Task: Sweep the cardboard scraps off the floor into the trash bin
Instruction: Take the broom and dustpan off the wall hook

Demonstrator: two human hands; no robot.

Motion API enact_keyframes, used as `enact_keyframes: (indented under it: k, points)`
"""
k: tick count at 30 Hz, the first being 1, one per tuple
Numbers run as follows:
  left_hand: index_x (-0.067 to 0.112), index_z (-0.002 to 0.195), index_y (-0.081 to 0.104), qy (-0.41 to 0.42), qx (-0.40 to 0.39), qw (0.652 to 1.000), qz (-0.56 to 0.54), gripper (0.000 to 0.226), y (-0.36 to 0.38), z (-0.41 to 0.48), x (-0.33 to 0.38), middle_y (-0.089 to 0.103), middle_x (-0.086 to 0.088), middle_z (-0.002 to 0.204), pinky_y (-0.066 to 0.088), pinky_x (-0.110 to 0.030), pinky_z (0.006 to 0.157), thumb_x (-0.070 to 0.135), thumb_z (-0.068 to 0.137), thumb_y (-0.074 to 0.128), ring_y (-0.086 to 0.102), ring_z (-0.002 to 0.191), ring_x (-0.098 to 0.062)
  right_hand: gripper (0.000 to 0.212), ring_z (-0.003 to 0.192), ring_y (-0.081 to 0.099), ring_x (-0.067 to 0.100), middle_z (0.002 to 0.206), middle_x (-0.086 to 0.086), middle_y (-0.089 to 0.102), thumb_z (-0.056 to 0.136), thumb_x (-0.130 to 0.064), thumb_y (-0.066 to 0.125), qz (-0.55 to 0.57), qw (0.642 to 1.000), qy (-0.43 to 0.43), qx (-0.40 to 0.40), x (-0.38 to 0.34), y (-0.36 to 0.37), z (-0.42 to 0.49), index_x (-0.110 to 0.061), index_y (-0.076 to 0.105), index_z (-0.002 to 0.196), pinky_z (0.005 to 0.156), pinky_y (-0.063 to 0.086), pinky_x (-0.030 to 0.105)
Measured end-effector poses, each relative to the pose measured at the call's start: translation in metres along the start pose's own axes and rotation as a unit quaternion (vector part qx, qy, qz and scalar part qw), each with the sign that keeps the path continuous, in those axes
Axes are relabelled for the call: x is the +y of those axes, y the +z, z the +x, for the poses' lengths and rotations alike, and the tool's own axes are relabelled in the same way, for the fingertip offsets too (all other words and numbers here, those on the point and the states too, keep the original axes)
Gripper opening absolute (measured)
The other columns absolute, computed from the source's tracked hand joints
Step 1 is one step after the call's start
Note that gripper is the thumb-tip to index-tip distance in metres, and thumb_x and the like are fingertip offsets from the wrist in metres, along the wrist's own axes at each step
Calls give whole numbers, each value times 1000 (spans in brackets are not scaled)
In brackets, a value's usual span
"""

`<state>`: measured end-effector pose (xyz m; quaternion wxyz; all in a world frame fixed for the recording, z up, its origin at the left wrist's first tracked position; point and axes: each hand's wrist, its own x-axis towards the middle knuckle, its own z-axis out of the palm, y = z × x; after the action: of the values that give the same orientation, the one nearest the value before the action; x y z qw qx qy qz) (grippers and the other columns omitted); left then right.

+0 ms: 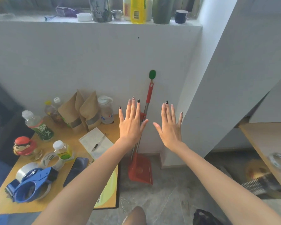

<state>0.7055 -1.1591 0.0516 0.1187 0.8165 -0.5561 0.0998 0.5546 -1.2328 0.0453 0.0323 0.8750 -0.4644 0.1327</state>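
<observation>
left hand, right hand spread, empty | dustpan below, between them

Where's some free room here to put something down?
Bare floor lies right of the red dustpan. The table is crowded: bottles, tape rolls, blue dispenser, phone, notepad. The windowsill is packed too.

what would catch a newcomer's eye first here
Two bare hands, left and right, are spread open mid-frame, holding nothing. Behind them a red dustpan leans against the white wall, and a blue tape dispenser sits on the cluttered table at left.
</observation>
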Motion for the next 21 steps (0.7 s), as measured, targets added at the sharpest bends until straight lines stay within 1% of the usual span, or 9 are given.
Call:
enact_keyframes:
  k: [5,8,10,11,13,14,16,19,21]
  points:
    - [15,153,-8,1,-21,1000,-14,79,26,45,0,-15,-8,160,1,-52,119,59,97,26,-19,145,-21,78,149,-1,24,161,5,3,92,-56,20,7,1000,4,-23,10,19,40,-12,-4,152,118,3,53]
    - [15,153,-8,-4,-45,999,-24,79,47,76,-1,-14,-9,160,2,-50,119,58,97,26,-16,147,-22,74,149,2,25,161,8,6,95,-52,24,19,999,-3,-35,18,33,70,-12,2,153,119,5,50]
    - [13,153,-6,-12,-58,998,-27,79,64,95,-3,-10,-11,161,3,-50,119,58,97,27,-10,148,-25,68,147,13,27,158,11,18,98,-47,30,48,998,6,-44,22,42,95,-10,13,153,120,11,45]
    - [12,153,-3,-15,-58,998,-25,79,73,105,-4,-6,-13,161,5,-51,119,57,97,29,-6,149,-26,64,143,24,29,153,12,29,98,-44,34,64,997,11,-40,24,47,108,-9,22,150,118,19,43]
    - [9,153,4,-23,-73,997,-6,79,93,127,-4,4,-16,161,6,-53,118,56,97,32,1,149,-28,55,126,44,29,135,13,49,98,-41,39,92,995,14,-22,25,58,135,-6,39,141,108,34,39]
    - [8,153,5,-28,-91,995,15,78,103,137,-4,9,-17,160,5,-53,118,55,97,32,4,149,-29,53,121,48,29,130,12,53,97,-41,40,104,994,14,-27,25,63,148,-6,42,138,104,37,37]
    - [7,152,11,-34,-118,991,57,75,124,158,-3,20,-17,157,8,-52,117,52,97,35,13,147,-30,52,116,50,28,127,10,54,97,-44,38,122,991,25,-50,23,73,176,-7,43,134,99,39,36]
    - [8,143,34,-53,-149,985,74,64,151,179,0,46,-12,139,29,-48,111,44,92,51,41,132,-27,51,109,54,27,121,9,58,96,-50,36,129,986,52,-89,18,90,213,-9,47,124,88,46,38]
    - [9,138,39,-49,-184,977,93,56,166,187,-1,49,-8,130,36,-42,106,33,90,56,47,122,-25,52,103,58,27,115,9,61,95,-53,35,129,983,55,-116,14,105,230,-9,50,118,83,50,39]
